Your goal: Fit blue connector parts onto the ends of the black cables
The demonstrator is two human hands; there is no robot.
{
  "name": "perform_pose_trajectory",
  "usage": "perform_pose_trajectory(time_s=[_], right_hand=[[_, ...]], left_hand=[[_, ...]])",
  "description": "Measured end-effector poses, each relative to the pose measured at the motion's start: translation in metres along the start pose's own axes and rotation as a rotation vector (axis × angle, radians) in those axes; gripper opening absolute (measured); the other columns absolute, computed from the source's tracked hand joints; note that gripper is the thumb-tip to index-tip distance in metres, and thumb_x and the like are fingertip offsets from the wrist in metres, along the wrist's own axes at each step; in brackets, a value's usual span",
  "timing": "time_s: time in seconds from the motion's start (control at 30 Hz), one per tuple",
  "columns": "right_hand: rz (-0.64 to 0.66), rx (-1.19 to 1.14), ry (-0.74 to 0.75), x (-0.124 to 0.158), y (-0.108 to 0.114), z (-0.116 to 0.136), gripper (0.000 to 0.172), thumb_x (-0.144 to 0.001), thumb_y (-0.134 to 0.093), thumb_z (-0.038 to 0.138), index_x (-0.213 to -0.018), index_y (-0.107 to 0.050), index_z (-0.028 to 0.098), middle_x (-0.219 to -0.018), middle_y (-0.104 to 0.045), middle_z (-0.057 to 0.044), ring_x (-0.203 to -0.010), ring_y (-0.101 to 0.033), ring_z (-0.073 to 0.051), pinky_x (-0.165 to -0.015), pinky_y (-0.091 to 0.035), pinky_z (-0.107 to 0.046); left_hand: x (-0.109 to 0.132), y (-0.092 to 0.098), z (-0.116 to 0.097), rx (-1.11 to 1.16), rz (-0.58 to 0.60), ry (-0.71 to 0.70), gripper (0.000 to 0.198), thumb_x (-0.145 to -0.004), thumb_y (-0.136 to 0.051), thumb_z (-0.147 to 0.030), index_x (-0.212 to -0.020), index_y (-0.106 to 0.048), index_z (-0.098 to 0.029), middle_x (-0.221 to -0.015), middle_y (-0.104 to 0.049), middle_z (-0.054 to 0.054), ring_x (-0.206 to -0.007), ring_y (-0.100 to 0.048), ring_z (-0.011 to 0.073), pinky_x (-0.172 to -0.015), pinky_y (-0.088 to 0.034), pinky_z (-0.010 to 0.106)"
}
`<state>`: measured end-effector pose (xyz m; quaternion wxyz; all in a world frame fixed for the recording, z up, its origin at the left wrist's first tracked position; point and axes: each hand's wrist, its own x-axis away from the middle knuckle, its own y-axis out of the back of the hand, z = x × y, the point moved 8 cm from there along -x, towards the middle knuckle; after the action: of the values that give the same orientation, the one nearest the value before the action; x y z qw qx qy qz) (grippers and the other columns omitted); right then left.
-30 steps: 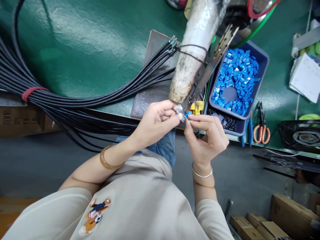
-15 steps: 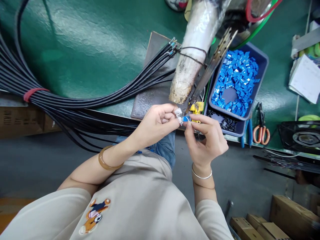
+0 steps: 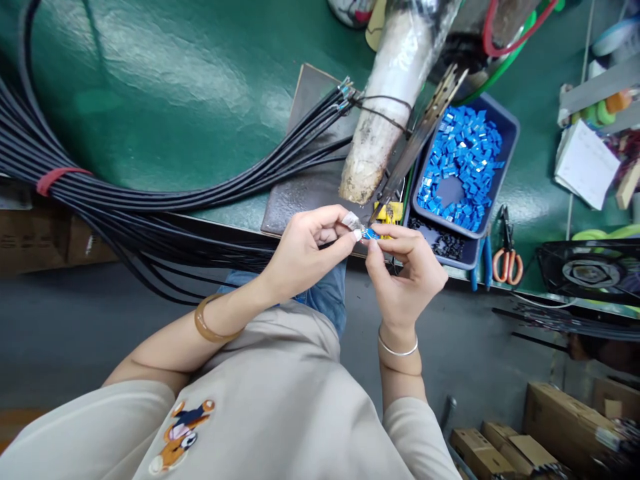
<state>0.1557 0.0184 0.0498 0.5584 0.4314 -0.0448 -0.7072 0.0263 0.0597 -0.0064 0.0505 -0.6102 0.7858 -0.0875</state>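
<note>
Blue piece: tipped aslant since a moment ago, less of its face showing, as the two hands drew nearer each other.
Right fingers: thumb and index pinch its right end.
Left fingers: bent in close against its left end; whether they grip it, I cannot tell.
Near edge: this handling is by that side of the surface, left of the tray, beside a yellow part.
</note>
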Motion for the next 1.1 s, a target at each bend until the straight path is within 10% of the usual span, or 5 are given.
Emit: perform_pose_trajectory(time_s=[1.1], right_hand=[[0.057, -0.140, -0.175, -0.001, -0.001, -0.010, 0.012, -0.083, -0.068, 0.009, -0.082, -0.066, 0.021, -0.089, -0.075, 0.002, -0.076, -0.073, -0.011, -0.066, -0.064, -0.024]], left_hand=[[0.001, 0.000, -0.003, -0.045, 0.008, -0.030, 0.010, -0.081, -0.067, -0.018, -0.074, -0.062, -0.014, -0.060, -0.052, -0.003, -0.052, -0.044, 0.0048, -0.048, -0.036, 0.016]])
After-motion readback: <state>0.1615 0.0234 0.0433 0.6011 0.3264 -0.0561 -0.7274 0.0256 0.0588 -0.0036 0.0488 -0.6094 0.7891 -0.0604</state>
